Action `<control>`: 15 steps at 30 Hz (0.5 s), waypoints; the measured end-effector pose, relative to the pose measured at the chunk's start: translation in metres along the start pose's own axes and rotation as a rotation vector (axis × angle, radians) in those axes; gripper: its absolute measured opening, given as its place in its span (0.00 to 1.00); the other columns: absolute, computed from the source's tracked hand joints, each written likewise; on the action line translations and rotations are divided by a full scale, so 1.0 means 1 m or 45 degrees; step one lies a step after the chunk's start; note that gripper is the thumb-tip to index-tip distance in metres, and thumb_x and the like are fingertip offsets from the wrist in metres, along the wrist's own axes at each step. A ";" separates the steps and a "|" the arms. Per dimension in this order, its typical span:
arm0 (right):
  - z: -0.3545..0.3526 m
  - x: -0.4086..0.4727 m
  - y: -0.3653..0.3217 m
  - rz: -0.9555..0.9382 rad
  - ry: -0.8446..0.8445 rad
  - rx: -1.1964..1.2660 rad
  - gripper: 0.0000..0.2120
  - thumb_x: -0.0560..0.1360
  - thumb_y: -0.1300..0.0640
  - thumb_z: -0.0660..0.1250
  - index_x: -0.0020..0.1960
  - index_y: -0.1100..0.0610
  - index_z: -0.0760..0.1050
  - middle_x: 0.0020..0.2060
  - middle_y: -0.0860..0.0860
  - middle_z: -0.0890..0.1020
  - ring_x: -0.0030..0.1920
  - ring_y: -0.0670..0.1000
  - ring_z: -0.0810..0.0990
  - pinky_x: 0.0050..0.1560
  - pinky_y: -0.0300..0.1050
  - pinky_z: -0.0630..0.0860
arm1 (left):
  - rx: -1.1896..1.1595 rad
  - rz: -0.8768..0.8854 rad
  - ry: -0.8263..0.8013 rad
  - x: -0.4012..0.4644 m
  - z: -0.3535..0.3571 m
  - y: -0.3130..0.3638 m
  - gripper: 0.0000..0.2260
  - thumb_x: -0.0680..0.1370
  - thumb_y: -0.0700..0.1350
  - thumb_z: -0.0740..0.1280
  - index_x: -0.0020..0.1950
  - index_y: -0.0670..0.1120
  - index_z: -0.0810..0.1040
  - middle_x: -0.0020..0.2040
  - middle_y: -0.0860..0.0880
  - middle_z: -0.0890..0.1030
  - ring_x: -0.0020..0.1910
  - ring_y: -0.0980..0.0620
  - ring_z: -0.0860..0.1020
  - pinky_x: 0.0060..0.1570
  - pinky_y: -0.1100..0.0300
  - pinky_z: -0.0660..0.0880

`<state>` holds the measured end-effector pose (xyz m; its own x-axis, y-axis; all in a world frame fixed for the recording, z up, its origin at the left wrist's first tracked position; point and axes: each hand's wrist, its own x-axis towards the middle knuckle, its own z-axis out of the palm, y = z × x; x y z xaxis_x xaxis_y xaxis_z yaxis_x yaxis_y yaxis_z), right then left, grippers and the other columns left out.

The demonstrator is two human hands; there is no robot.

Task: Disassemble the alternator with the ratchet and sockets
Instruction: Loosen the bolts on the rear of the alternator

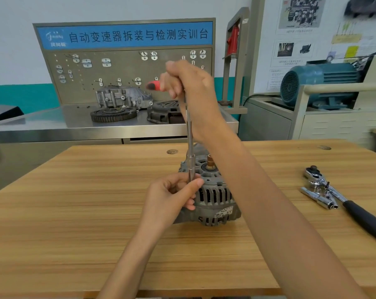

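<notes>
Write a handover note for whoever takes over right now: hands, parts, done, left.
Right hand: grips the red handle of a long driver, its shaft standing upright over the alternator.
Left hand: pinches the shaft's lower end at the housing edge and steadies it.
Alternator: on the wooden table, shaft end up, housing in one piece.
Ratchet and loose sockets: on the table to the right, untouched.
Done: no removed parts are visible.
Left: loosen the housing fasteners, then split the case.
</notes>
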<state>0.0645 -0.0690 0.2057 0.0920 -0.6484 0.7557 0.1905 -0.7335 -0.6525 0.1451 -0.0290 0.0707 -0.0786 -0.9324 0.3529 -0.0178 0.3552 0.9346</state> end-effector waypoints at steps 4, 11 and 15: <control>0.000 0.001 0.001 0.062 -0.067 0.171 0.23 0.78 0.66 0.56 0.25 0.56 0.64 0.22 0.47 0.69 0.31 0.46 0.71 0.54 0.42 0.72 | 0.015 -0.013 -0.003 0.001 -0.001 0.001 0.06 0.66 0.50 0.70 0.38 0.48 0.82 0.26 0.51 0.78 0.24 0.58 0.75 0.26 0.68 0.73; 0.012 -0.008 0.016 -0.583 0.703 -1.171 0.17 0.74 0.59 0.64 0.29 0.54 0.65 0.24 0.46 0.68 0.31 0.48 0.66 0.46 0.44 0.64 | -0.004 -0.026 0.054 0.002 0.004 -0.001 0.08 0.64 0.52 0.70 0.39 0.50 0.82 0.24 0.51 0.77 0.22 0.58 0.74 0.25 0.68 0.73; 0.001 -0.001 0.007 -0.221 0.271 -0.451 0.22 0.76 0.64 0.62 0.26 0.55 0.61 0.21 0.43 0.62 0.26 0.44 0.62 0.38 0.34 0.66 | 0.019 -0.010 0.024 0.001 0.001 -0.001 0.01 0.71 0.44 0.72 0.41 0.49 0.83 0.25 0.52 0.76 0.23 0.59 0.75 0.26 0.70 0.72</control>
<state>0.0669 -0.0729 0.2005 -0.1217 -0.5099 0.8516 -0.1649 -0.8356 -0.5240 0.1437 -0.0303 0.0702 -0.0592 -0.9361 0.3467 -0.0335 0.3490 0.9365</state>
